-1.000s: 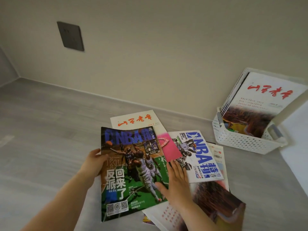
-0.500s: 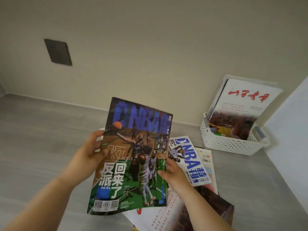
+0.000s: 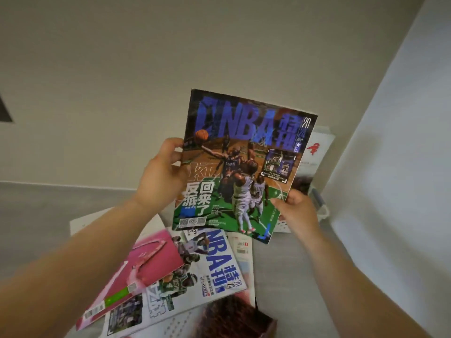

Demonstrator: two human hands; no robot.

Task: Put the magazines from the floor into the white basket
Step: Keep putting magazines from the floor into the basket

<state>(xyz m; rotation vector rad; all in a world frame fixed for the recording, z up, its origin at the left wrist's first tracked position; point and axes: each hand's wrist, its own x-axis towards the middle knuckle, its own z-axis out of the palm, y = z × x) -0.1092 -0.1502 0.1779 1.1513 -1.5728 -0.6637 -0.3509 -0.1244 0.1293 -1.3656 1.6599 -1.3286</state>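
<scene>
Head camera view: two bare hands hold one basketball magazine upright in the air, cover facing the camera, tilted slightly to the right. The left hand grips its left edge, thumb on the cover and fingers behind. The right hand pinches the lower right edge. The cover shows players leaping for an orange ball on a green and brown court. Large blue letters read "NBA" beside Chinese characters, with "2024" at the top right, white Chinese headline text at the lower left, and a QR code beneath it.

Behind the held magazine, mostly hidden, the white basket stands on the floor, with a white magazine bearing red brush characters standing in it.

Below, more magazines lie overlapping on the floor: a pink one, a white one printed "NBA" in blue, and a dark brown one.

The floor is grey wood-look planks. The wall is plain beige, and a white surface rises at the right.
</scene>
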